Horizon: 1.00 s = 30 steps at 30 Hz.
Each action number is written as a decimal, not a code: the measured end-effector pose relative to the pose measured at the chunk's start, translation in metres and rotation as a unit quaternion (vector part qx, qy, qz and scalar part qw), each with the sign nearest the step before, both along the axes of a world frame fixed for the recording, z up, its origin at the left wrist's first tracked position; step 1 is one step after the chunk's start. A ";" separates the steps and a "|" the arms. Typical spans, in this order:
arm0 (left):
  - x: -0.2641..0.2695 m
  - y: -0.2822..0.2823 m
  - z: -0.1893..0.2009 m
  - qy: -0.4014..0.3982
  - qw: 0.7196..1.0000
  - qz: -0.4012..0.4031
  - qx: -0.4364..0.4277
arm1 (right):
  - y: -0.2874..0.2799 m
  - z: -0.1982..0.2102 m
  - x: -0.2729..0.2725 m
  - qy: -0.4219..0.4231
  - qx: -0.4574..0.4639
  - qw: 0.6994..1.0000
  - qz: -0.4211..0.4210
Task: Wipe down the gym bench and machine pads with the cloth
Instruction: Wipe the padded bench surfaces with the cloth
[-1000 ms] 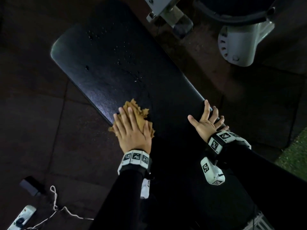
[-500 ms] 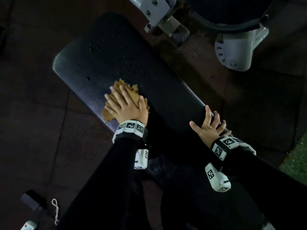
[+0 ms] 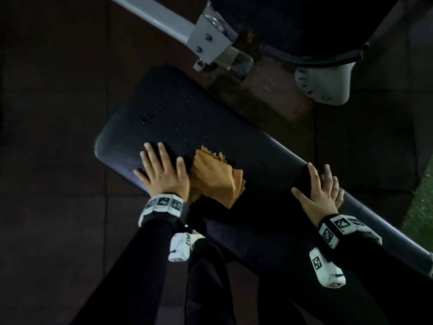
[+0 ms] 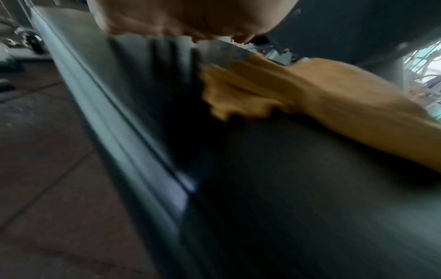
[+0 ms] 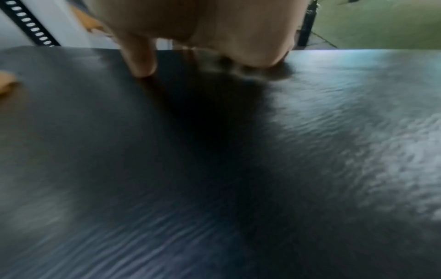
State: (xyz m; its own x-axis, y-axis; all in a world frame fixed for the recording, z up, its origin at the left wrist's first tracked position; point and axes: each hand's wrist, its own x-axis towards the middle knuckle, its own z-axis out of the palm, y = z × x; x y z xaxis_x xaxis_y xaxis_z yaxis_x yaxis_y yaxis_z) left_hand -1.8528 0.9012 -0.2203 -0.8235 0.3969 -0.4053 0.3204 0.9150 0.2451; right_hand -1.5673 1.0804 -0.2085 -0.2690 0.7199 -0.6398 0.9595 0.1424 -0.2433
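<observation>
The black bench pad (image 3: 234, 146) runs diagonally from upper left to lower right, with water droplets (image 3: 178, 113) near its far end. My left hand (image 3: 161, 172) lies flat on the pad with straight, spread fingers. The crumpled tan cloth (image 3: 215, 179) sits just right of it, touching the thumb side. In the left wrist view the cloth (image 4: 310, 98) lies on the pad (image 4: 286, 198) below my palm (image 4: 190, 18). My right hand (image 3: 321, 191) rests flat on the pad's far edge. In the right wrist view its thumb (image 5: 143, 62) presses the pad (image 5: 214, 169).
A grey frame bar (image 3: 164, 22) with a bracket (image 3: 208, 41) crosses above the bench. A grey machine housing (image 3: 325, 85) sits under another black pad (image 3: 304, 24) at the top right. Dark floor tiles (image 3: 58, 207) lie left of the bench, and green turf (image 3: 421, 207) lies at the right.
My left hand slid with the cloth toward the bench's far end, then moved left off it; the cloth now lies uncovered beside the thumb. The right hand stayed on the pad's edge.
</observation>
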 end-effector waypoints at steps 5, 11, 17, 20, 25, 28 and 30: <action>-0.079 -0.015 -0.004 -0.006 0.998 -0.063 -0.021 | -0.041 0.005 -0.058 0.038 0.066 0.988 0.136; -0.088 -0.020 -0.004 0.015 0.994 -0.103 -0.026 | -0.084 -0.003 -0.142 0.142 0.104 0.919 0.353; -0.096 -0.017 -0.003 -0.060 0.991 -0.103 -0.055 | -0.095 -0.016 -0.187 0.133 0.133 0.882 0.433; -0.096 -0.015 0.003 -0.079 0.989 -0.102 -0.065 | -0.066 -0.020 -0.218 0.122 0.136 0.871 0.456; -0.098 -0.011 0.010 -0.115 0.985 -0.106 -0.079 | 0.008 -0.022 -0.229 0.075 0.159 0.927 0.333; -0.097 -0.010 0.014 -0.120 0.984 -0.105 -0.078 | 0.014 -0.020 -0.190 0.070 0.166 0.944 0.276; -0.097 -0.010 0.015 -0.122 0.985 -0.101 -0.072 | 0.002 -0.018 -0.156 0.061 0.169 0.947 0.266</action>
State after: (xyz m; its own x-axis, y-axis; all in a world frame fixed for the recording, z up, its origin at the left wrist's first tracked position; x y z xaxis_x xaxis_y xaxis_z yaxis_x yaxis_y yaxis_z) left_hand -1.9494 0.8913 -0.2051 -0.6049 0.4655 -0.6460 0.4462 0.8701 0.2092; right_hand -1.7237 1.0821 -0.2263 -0.7083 0.6195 -0.3386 0.6977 0.6875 -0.2015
